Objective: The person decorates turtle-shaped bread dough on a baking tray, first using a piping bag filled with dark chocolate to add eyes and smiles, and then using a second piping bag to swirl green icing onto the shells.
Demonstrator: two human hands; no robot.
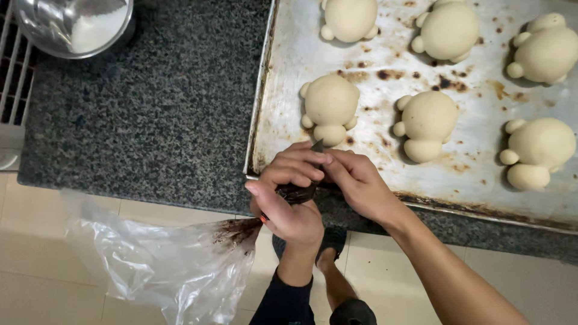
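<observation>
While both hands squeeze piping bag [298, 192] — left hand [289, 198] clenched, right hand [355, 180] pinching tip — six dough bears [330, 108] on tray [289, 54] remain undecorated.

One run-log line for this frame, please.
left hand: grips piping bag | right hand: steadies its tip | tip beside nearest dough figure | tray: six figures
</observation>
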